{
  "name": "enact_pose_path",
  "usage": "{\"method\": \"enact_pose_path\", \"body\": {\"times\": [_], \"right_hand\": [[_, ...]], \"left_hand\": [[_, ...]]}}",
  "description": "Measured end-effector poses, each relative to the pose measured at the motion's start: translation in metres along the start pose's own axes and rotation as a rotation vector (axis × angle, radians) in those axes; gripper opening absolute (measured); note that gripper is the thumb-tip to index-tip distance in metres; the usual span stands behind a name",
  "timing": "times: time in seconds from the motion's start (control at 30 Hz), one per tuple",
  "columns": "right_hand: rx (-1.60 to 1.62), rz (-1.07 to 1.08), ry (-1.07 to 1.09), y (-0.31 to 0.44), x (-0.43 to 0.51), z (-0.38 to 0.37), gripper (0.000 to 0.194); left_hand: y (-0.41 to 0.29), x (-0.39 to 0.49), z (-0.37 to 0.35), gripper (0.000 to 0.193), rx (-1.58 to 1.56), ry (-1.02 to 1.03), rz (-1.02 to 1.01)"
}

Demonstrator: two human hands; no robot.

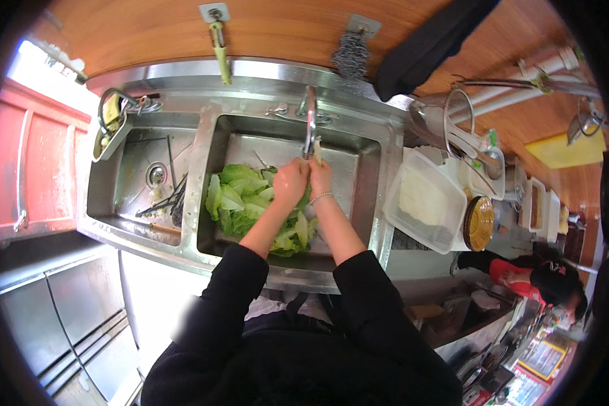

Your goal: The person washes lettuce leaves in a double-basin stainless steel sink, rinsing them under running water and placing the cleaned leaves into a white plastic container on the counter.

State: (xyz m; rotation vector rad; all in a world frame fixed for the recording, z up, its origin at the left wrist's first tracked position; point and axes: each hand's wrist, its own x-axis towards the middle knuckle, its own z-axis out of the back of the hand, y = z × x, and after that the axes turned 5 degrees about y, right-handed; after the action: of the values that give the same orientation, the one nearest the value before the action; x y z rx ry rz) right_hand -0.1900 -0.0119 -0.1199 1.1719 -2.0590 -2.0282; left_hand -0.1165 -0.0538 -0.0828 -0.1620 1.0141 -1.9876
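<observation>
My left hand (290, 178) and my right hand (320, 175) are close together under the curved metal faucet (311, 119), over the right basin of a steel double sink (355, 203). A pale, leaf-like piece (318, 150) sticks up from the fingers of my right hand, beside the spout. The fingers of my left hand are curled; what they hold is hidden. Below and to the left of my hands, a pile of green lettuce leaves (243, 203) lies in the basin, partly covered by my left forearm. A bracelet circles my right wrist.
The left basin (132, 203) holds dark sticks and scraps around its drain. At its back corner stands a small caddy (112, 139). Right of the sink are a white plastic basket (426, 198) and brown plates (479, 223). A person in red and black (533, 279) is farther right.
</observation>
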Motion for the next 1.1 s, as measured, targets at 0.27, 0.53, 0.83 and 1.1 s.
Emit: {"method": "enact_pose_path", "body": {"times": [0.27,0.53,0.83,1.1], "right_hand": [[0.238,0.06,-0.02,-0.01,-0.01,-0.047,0.013],[-0.311,0.107,-0.184,0.007,0.004,-0.047,0.033],[-0.093,-0.105,0.134,0.01,-0.025,0.011,0.025],[0.086,-0.074,-0.158,0.004,-0.023,0.099,0.019]], "left_hand": [[0.029,0.0,0.017,0.03,-0.096,-0.067,0.058],[0.131,-0.047,0.068,0.051,0.547,0.153,-0.275],[0.155,-0.011,0.082,0.019,0.505,-0.037,-0.327],[0.066,0.058,-0.023,0.029,-0.758,0.486,-0.052]]}}
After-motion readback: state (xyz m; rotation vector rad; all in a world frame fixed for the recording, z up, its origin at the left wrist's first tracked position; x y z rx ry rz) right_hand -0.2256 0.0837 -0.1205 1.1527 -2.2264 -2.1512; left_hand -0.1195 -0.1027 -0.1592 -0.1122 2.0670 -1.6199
